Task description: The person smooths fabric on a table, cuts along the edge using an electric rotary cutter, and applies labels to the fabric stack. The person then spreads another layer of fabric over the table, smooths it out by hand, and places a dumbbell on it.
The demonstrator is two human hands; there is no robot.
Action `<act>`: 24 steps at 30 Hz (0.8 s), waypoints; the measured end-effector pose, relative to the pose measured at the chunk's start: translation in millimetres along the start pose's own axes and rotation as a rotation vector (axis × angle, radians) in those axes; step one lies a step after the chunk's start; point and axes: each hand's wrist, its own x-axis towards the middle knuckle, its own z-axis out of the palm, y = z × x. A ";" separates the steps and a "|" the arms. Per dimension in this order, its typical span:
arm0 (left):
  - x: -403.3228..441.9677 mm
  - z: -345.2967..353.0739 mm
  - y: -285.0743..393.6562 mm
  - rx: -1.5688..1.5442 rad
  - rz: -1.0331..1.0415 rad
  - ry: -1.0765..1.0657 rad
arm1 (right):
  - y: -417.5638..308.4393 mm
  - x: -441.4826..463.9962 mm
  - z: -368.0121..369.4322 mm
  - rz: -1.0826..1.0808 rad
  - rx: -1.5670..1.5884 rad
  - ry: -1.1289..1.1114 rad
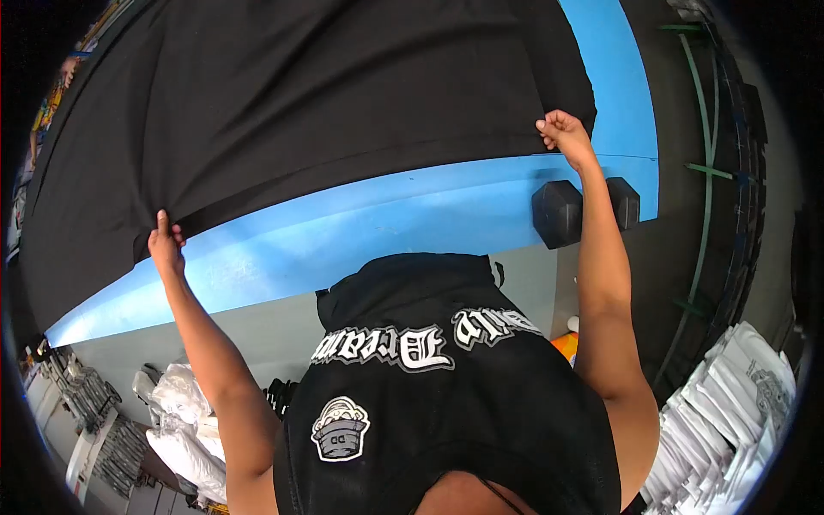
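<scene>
A wide sheet of black fabric [343,94] lies over the blue table [369,215], with a few soft creases running across it. Its hem follows the near side of the table in a long curve. At the left end of this edge, my left hand [166,245] pinches the fabric between thumb and fingers. My right hand [566,137] is closed on the fabric near its right corner, fingertips pressed together. Below that hand, a black hex dumbbell [557,215] rests on the table; my forearm crosses over its middle and hides the handle.
White folded garments [721,403] are stacked at the lower right. Plastic-wrapped white bundles [184,412] lie at the lower left, below table height. A dark floor with green strips [709,171] runs along the right. Something orange [566,347] shows beside my right upper arm.
</scene>
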 end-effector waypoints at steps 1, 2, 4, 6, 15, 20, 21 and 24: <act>-2.7 -2.2 0.9 -0.023 0.031 -0.012 | 2.4 -0.5 -2.6 -0.013 0.004 -0.004; -4.3 -6.1 -1.1 -0.048 0.059 -0.025 | 6.4 -2.7 -4.1 -0.007 -0.004 -0.008; -7.2 -9.7 -6.5 -0.004 0.020 -0.048 | 9.5 -11.4 -3.5 0.003 -0.022 -0.020; -8.0 -9.2 -13.3 0.064 -0.018 -0.026 | 6.6 -17.3 -0.9 -0.006 -0.058 -0.009; 0.6 -18.8 -24.5 0.156 0.047 -0.041 | 15.0 -21.2 -3.5 -0.041 -0.032 -0.048; 0.8 -20.5 -25.7 0.177 0.065 -0.068 | 17.2 -24.2 -3.4 -0.032 -0.046 -0.056; 0.5 -20.9 -26.7 0.188 0.065 -0.068 | 17.4 -24.3 -3.3 -0.030 -0.053 -0.054; 0.5 -20.5 -27.5 0.207 0.060 -0.060 | 15.0 -24.9 -2.8 -0.019 -0.083 -0.041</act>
